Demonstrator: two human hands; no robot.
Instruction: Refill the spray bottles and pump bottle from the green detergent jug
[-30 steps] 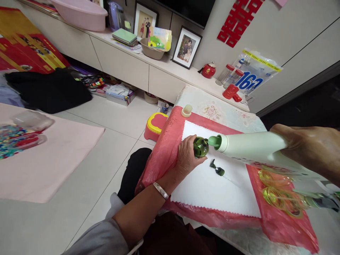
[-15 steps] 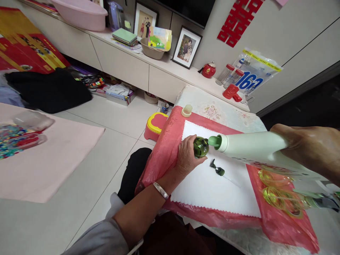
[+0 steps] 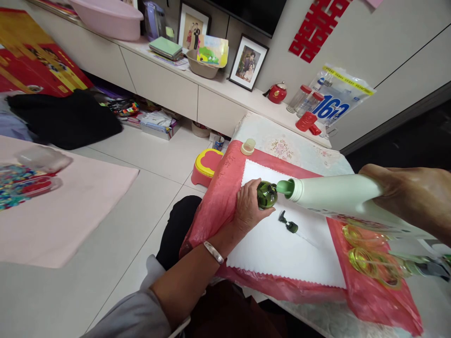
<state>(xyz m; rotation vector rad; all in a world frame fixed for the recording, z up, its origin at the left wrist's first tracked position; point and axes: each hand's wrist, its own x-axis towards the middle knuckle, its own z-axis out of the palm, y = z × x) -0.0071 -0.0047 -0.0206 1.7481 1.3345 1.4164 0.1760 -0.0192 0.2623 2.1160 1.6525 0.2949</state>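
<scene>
My left hand [image 3: 249, 204] is wrapped round a dark green see-through bottle [image 3: 267, 196] with its pump off, on a white sheet [image 3: 278, 253]. With my right hand [image 3: 394, 188] I hold a large pale green detergent bottle [image 3: 331, 191] tilted almost level. Its green pouring spout [image 3: 283, 188] meets the small bottle's mouth; whether liquid flows I cannot tell. Just below on the sheet lies a dark green pump head [image 3: 289, 223] with a clear tube. A pale translucent cap [image 3: 248, 146] stands at the red plastic sheet's far left corner.
Red plastic [image 3: 218, 216] covers part of the table under the white sheet. Yellow-tinted clear containers [image 3: 373, 265] lie at the right. A red and yellow stool [image 3: 206, 164] stands beyond the table's left edge. Glass jars [image 3: 299, 99] and framed photos [image 3: 248, 62] line the cabinet.
</scene>
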